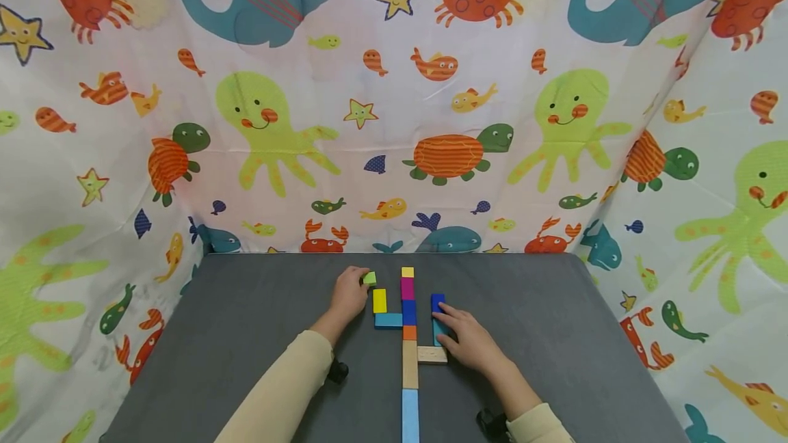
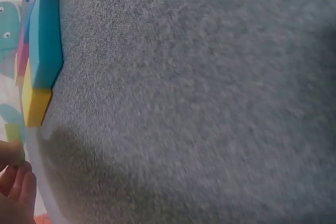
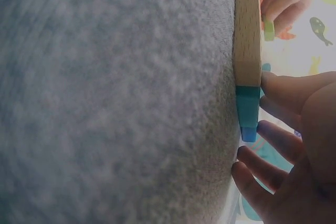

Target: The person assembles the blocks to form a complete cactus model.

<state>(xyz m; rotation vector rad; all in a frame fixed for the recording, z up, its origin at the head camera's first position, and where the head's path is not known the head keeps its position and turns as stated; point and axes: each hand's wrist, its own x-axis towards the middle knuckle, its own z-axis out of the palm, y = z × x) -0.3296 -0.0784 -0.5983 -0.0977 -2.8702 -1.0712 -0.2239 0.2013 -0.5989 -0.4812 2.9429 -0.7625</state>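
Observation:
My left hand [image 1: 349, 294] pinches a small light green block [image 1: 369, 279] between thumb and fingers, just beyond a yellow block [image 1: 379, 301]. That yellow block stands at the outer end of a teal block [image 1: 388, 321], which branches left from a central row of blocks. My right hand [image 1: 474, 340] has its fingers spread, the thumb at a teal block [image 3: 248, 106] and a fingertip at the blue block [image 1: 437, 300] beyond it. These two line up away from a pale wooden block [image 1: 432, 355] that branches right. In the right wrist view the green block [image 3: 269, 30] shows held above the table.
The central row runs away from me: light blue [image 1: 410, 415], a wooden plank [image 1: 410, 364], orange, dark blue [image 1: 409, 313], magenta [image 1: 408, 288] and a small yellow block [image 1: 408, 271]. Beyond the grey table's [image 1: 246, 333] far edge hangs a sea-animal curtain [image 1: 382, 176].

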